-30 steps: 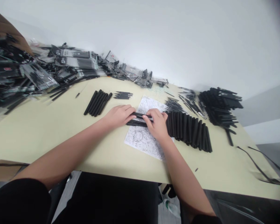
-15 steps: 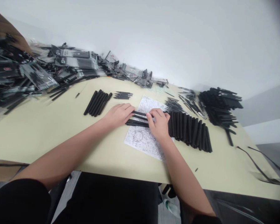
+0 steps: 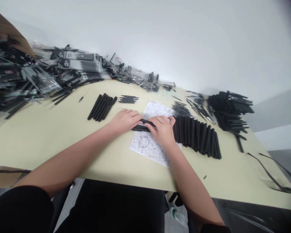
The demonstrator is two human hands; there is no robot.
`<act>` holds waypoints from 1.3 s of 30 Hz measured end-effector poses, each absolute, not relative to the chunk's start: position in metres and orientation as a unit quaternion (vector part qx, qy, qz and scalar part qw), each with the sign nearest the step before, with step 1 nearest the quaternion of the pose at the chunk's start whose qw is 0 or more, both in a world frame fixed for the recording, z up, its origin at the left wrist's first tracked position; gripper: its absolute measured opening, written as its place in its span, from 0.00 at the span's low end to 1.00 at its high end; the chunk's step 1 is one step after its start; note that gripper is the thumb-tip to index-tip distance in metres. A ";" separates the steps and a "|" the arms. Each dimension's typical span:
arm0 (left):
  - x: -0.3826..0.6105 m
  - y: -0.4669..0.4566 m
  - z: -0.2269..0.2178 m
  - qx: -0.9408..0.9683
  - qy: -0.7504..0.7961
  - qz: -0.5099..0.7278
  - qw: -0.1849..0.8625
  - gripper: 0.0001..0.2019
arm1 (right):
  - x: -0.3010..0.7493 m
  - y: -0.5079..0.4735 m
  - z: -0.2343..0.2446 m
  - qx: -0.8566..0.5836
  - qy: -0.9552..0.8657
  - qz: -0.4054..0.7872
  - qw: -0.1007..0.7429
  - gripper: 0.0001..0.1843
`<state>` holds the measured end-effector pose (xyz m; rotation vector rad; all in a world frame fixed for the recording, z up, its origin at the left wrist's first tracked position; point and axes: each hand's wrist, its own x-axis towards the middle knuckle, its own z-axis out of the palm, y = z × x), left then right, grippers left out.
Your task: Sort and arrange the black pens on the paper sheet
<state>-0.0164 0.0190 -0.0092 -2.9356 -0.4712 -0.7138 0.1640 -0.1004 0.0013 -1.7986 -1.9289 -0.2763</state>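
Note:
Several black cylindrical tubes (image 3: 141, 128) lie across a printed paper sheet (image 3: 145, 145), spanning the gap between my hands. My left hand (image 3: 124, 121) sits at their left ends, fingers curled against them. My right hand (image 3: 162, 130) covers their right part, and its fingers reach over the tubes towards my left fingertips. Part of each tube is hidden under my hands. Just beyond my right hand, a long row of similar black tubes (image 3: 196, 137) stands side by side. Another small group of black tubes (image 3: 101, 107) lies beyond my left hand.
Thin black rods (image 3: 127, 99) lie near the paper on the cream table (image 3: 38, 139). Plastic packets (image 3: 72, 66) are heaped along the wall at the back left. A heap of black tubes (image 3: 229, 110) sits at the right, and black cords (image 3: 269, 171) cross the right corner.
My right hand has slid left towards my left hand. The tubes between them are now drawn closer together and mostly covered.

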 end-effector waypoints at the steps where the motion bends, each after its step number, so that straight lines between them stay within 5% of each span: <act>1: -0.016 0.019 -0.010 -0.959 -0.151 -0.236 0.043 0.16 | 0.165 -0.100 0.001 -0.658 -0.706 -0.103 0.240 0.12; 18: -0.016 0.018 -0.010 -0.961 -0.144 -0.234 0.025 0.17 | 0.157 -0.102 0.006 -0.646 -0.729 -0.144 0.175 0.14; 25: -0.017 0.012 0.006 -0.920 -0.338 -0.200 0.000 0.21 | 0.169 -0.103 0.008 -0.723 -0.652 -0.122 0.194 0.11; 30: -0.017 0.011 0.011 -0.868 -0.478 -0.134 0.022 0.20 | 0.177 -0.103 0.008 -0.785 -0.580 -0.108 0.191 0.18; 39: -0.018 0.012 0.003 -0.812 -0.574 -0.092 0.057 0.21 | 0.183 -0.099 0.004 -0.759 -0.602 -0.052 0.242 0.21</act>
